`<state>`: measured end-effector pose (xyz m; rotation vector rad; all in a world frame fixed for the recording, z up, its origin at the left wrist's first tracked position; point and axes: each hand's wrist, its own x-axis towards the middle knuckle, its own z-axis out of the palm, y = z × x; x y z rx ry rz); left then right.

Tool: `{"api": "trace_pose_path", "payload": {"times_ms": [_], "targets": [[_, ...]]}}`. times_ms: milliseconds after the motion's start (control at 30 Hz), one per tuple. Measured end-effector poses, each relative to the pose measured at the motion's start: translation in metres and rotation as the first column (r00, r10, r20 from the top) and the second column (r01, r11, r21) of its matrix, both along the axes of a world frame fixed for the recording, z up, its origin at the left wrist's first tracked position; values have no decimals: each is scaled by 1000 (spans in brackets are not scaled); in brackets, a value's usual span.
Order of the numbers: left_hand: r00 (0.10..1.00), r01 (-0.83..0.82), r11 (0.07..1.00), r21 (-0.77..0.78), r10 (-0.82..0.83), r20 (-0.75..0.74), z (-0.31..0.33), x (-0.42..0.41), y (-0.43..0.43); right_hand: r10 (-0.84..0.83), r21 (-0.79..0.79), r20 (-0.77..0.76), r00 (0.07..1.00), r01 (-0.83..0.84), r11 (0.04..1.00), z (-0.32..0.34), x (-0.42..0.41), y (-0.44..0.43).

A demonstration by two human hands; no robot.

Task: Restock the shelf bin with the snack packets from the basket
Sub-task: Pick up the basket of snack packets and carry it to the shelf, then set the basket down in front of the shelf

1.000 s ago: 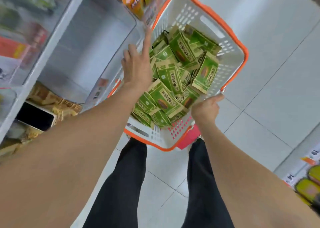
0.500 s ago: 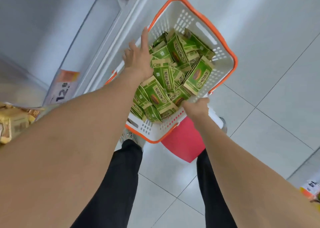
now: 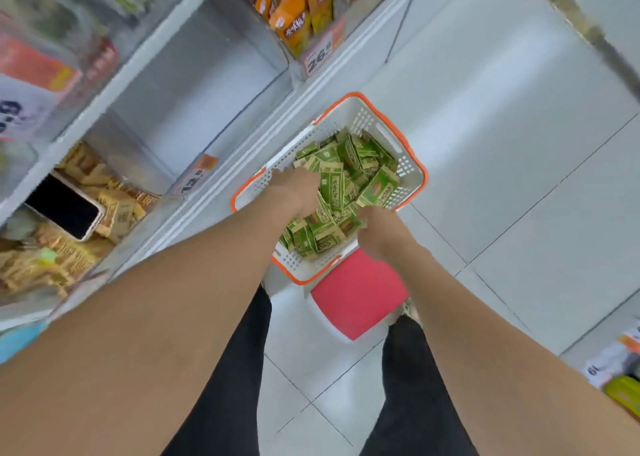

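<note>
A white basket with an orange rim (image 3: 412, 164) sits on a red stool (image 3: 356, 292) on the floor, heaped with green snack packets (image 3: 349, 168). My left hand (image 3: 294, 192) is pushed down into the pile at the basket's left side, its fingers curled among the packets and their tips hidden. My right hand (image 3: 377, 228) lies over the basket's near right rim, fingers curled there against the packets. The shelf bin (image 3: 194, 102), a clear, bare compartment, is up to the left of the basket, with a price tag (image 3: 195, 178) on its front.
A bin of orange packets (image 3: 294, 15) stands beyond the bare bin. A nearer bin holds tan packets (image 3: 59, 258) with a black phone (image 3: 64, 209) lying on them. My black-trousered legs (image 3: 225, 386) stand by the stool. Grey floor tiles (image 3: 519, 178) stretch to the right.
The basket has dropped away from the shelf onto the red stool. My left hand went from spread above the packets to dug into them. The view swung back toward the shelf.
</note>
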<state>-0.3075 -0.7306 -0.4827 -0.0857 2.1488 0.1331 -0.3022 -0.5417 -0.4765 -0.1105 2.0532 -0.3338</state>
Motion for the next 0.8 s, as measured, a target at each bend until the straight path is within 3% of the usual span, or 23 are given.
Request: {"api": "trace_pose_path", "payload": {"times_ms": [100,233,333,433,600,800], "targets": [[988,-146,986,77,150,-37,64,-12,1,197,-1,-94,976,-198,980,64,-15,13],[925,-323,929,178,350,-146,124,-12,-4,480,47,-181,859,-480,876,127,-31,14],[892,-353,920,169,385,-236,156,7,-8,617,84,-217,756,-615,784,163,-31,4],[896,-353,923,151,380,-230,174,35,-12,701,105,-262,663,-702,704,179,-23,-17],[875,-430,883,191,459,-152,142,86,-22,806,112,-289,517,-818,565,146,7,-51],[797,-572,784,241,600,-62,47,127,-19,985,69,-141,101,-991,111,14,26,-35]]}}
